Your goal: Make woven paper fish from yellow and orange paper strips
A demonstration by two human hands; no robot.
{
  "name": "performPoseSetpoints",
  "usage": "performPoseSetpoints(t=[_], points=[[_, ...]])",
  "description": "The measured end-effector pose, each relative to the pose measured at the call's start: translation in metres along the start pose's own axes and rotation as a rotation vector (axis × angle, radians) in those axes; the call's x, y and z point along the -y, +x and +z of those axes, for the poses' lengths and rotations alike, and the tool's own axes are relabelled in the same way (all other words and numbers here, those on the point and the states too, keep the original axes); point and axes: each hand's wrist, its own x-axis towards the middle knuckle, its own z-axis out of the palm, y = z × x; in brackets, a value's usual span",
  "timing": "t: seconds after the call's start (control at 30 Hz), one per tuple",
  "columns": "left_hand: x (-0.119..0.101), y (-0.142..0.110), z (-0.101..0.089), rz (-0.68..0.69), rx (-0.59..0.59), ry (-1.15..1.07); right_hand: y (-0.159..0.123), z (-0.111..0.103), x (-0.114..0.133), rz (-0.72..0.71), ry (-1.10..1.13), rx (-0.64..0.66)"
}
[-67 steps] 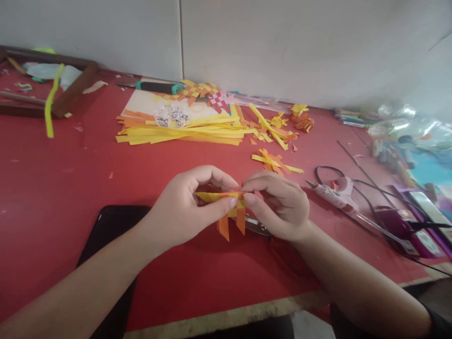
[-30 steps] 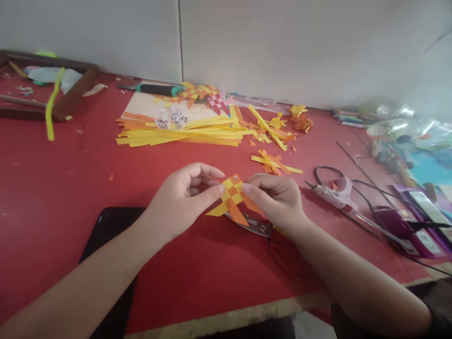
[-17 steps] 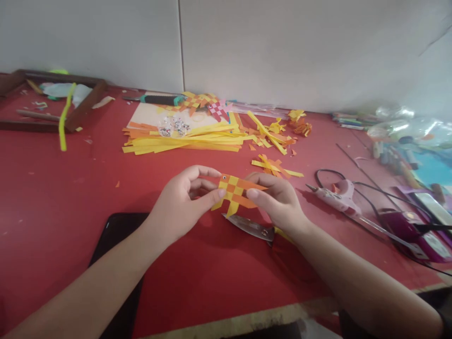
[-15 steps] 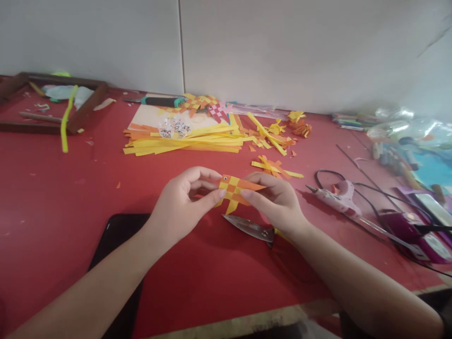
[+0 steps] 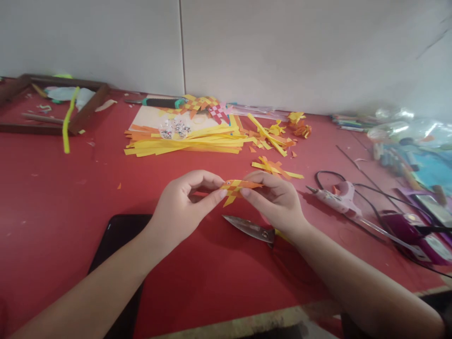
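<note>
A small woven paper fish [image 5: 233, 188] in orange and yellow checks, with a googly eye at its left end, is held above the red table. My left hand [image 5: 189, 197] pinches its eye end between thumb and fingers. At the tail end my right hand [image 5: 273, 197] grips it the same way, its fingertips partly hidden behind the paper. The fish is tilted, so its checked side shows foreshortened. Just below lie scissors [image 5: 249, 229], blades pointing left, their yellow handle partly under my right wrist. A black phone-like slab [image 5: 120, 235] rests beneath my left forearm.
Yellow and orange paper strips [image 5: 183, 145] lie beyond my hands, with containers of googly eyes [image 5: 174, 128] on them. A pink glue gun [image 5: 339, 197] with its cord is at right, near a purple box [image 5: 413, 235]. A brown frame [image 5: 88, 108] stands at far left.
Both hands have tipped the paper fish, so its checked face looks narrower than before. The grip of each hand stays the same, and things on the table have not moved.
</note>
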Motion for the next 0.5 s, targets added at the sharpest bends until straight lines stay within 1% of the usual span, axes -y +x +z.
performPoseSetpoints(t=[0.17, 0.33, 0.5], points=[[-0.0025, -0.0005, 0.0003, -0.003, -0.009, -0.001, 0.001, 0.0004, 0.0003, -0.006, -0.051, 0.02], [-0.0035, -0.001, 0.0004, 0.009, -0.002, 0.002, 0.0024, 0.0006, 0.0021, 0.007, -0.164, 0.104], [-0.0047, -0.002, 0.0008, 0.013, 0.015, 0.005, 0.0026, 0.0009, 0.0015, -0.01, -0.181, 0.142]])
